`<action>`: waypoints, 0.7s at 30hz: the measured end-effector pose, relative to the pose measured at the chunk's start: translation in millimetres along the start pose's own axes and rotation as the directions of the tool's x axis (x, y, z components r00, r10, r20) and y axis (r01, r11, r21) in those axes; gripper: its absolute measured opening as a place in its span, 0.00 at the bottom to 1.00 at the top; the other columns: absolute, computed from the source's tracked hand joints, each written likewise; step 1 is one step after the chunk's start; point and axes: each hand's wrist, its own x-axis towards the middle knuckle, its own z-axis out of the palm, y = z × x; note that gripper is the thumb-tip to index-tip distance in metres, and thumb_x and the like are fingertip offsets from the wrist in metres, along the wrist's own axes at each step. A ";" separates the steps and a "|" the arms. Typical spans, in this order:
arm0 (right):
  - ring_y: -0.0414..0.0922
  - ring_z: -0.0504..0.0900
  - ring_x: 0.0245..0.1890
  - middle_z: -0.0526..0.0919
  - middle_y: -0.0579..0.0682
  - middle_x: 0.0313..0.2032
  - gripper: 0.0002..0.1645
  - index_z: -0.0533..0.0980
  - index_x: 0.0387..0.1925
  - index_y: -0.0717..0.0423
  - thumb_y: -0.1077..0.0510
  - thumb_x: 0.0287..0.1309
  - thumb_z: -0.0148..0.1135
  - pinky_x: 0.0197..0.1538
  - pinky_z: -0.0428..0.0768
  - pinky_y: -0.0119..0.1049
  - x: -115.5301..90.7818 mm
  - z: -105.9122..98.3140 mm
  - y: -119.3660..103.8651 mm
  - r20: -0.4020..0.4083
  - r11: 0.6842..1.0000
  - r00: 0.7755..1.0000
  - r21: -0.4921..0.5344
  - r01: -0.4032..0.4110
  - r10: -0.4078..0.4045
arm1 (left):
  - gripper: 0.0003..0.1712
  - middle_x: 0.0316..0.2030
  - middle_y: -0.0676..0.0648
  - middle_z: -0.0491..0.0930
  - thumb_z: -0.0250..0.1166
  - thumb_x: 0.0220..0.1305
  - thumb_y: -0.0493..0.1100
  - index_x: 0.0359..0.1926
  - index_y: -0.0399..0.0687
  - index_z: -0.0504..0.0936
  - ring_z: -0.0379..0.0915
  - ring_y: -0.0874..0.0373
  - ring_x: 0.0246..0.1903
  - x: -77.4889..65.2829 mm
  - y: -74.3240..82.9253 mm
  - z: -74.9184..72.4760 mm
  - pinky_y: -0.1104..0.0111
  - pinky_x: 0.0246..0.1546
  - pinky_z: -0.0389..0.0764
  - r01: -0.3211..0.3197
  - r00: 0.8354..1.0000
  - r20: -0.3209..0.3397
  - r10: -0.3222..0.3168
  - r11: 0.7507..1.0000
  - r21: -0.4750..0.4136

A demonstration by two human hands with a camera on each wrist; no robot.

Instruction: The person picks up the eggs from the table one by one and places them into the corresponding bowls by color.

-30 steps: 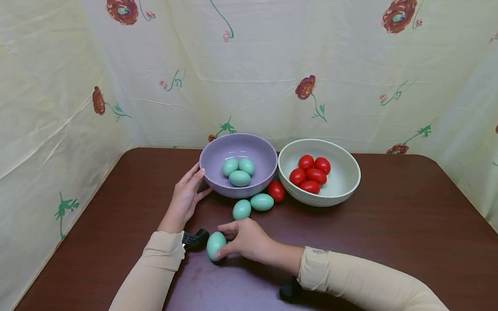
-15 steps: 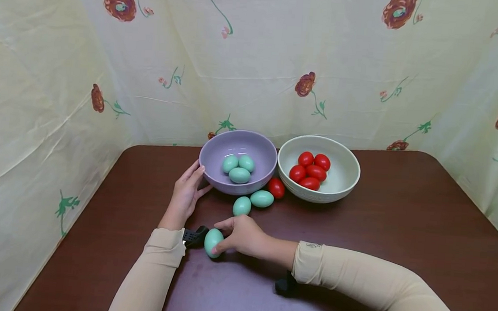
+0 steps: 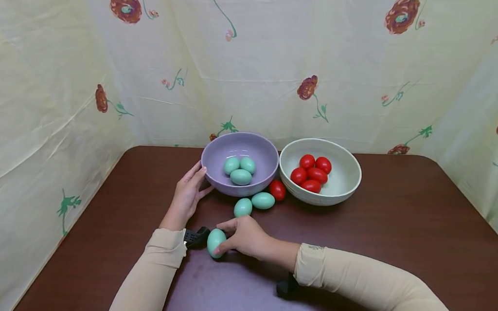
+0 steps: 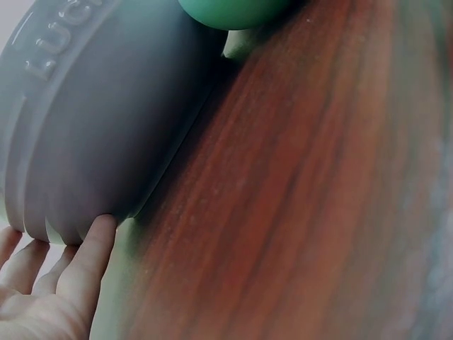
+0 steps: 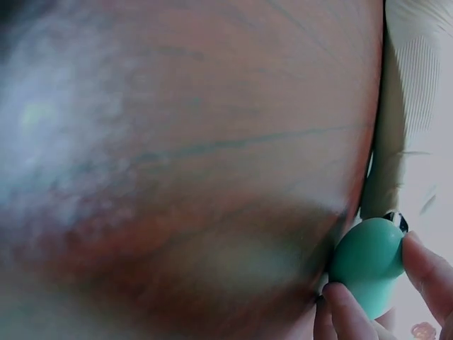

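In the head view my left hand (image 3: 185,197) rests at the left side of the purple bowl (image 3: 210,174). Its fairly straight fingers (image 4: 88,265) touch the bowl's outer wall in the left wrist view. Three mint-green eggs (image 3: 241,177) lie inside that bowl. My right hand (image 3: 249,238) pinches another mint-green egg (image 3: 216,243) between thumb and fingers, low over the table beside my left wrist. The right wrist view shows this same egg (image 5: 368,262) between the fingertips. Two more green eggs, one upright (image 3: 243,208) and one sideways (image 3: 263,200), lie in front of the bowl.
A pale green-white bowl (image 3: 345,182) with several red eggs (image 3: 317,175) stands right beside the purple one. One red egg (image 3: 277,190) sits on the brown table (image 3: 401,226) where the bowls meet. Behind the table hangs a flowered cloth (image 3: 254,87).
My right forearm has shifted very slightly left, with the egg still pinched. The left hand and both bowls have kept their places; the head view moved a little.
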 end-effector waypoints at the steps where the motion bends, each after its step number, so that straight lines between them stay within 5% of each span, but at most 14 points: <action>1: 0.34 0.80 0.40 0.88 0.54 0.48 0.32 0.82 0.52 0.65 0.65 0.39 0.81 0.42 0.78 0.24 -0.2 -0.4 0.9 -0.002 1.000 1.000 0.008 -0.005 0.005 | 0.34 0.75 0.53 0.61 0.57 0.74 0.53 0.76 0.58 0.60 0.58 0.60 0.74 -0.5 -0.1 0.1 0.51 0.68 0.70 0.001 1.000 -0.001 -0.001 1.000 0.000; 11: 0.38 0.84 0.41 0.89 0.54 0.45 0.30 0.84 0.51 0.62 0.66 0.39 0.80 0.39 0.80 0.25 -4.8 -11.0 2.7 -0.018 0.991 0.997 0.107 -0.078 0.080 | 0.34 0.75 0.53 0.61 0.58 0.73 0.53 0.76 0.57 0.60 0.59 0.59 0.74 0.5 -0.1 1.2 0.52 0.67 0.71 0.004 1.000 -0.004 -0.004 1.000 -0.004; 21: 0.39 0.86 0.45 0.89 0.51 0.47 0.29 0.85 0.50 0.57 0.62 0.40 0.81 0.42 0.80 0.25 -11.0 -21.3 1.6 -0.036 0.995 0.995 0.041 -0.094 0.096 | 0.34 0.74 0.53 0.62 0.59 0.73 0.52 0.76 0.58 0.61 0.60 0.59 0.73 0.9 0.8 0.7 0.51 0.67 0.71 0.015 1.000 -0.017 -0.016 1.000 -0.014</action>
